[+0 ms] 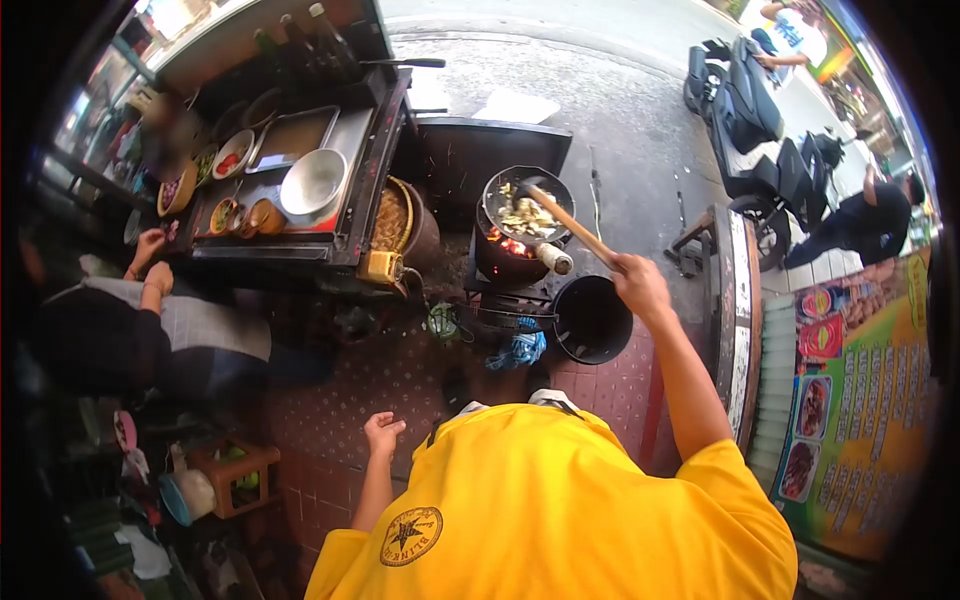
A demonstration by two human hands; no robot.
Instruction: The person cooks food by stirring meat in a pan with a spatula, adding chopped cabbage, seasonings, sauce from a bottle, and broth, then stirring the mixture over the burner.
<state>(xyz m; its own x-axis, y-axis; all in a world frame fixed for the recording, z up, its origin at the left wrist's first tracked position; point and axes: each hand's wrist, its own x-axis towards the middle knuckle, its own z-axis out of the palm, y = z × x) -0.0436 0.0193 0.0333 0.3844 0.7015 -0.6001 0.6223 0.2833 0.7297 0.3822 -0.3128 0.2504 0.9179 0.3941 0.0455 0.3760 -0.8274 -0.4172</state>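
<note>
My right hand (641, 286) is closed around the wooden handle of a spatula (572, 222). The tool's dark metal head is in a wok (496, 187), among pale pieces of food (527, 216) whose kind I cannot make out. Beneath the wok a round stove (500, 270) glows with orange coals and flame. The wok's handle (555, 260), pale and wrapped-looking, points toward me with no hand on it. Low at my left side, my left hand (383, 434) is empty, its fingers loosely bent and partly apart.
A black bucket (593, 320) stands right of the stove, near a blue cloth (518, 347). At left, a cart (340, 225) carries a metal bowl (314, 182), a tray and several food dishes. Another person's hands (152, 262) are beside it. Parked motorbikes (750, 110) stand right.
</note>
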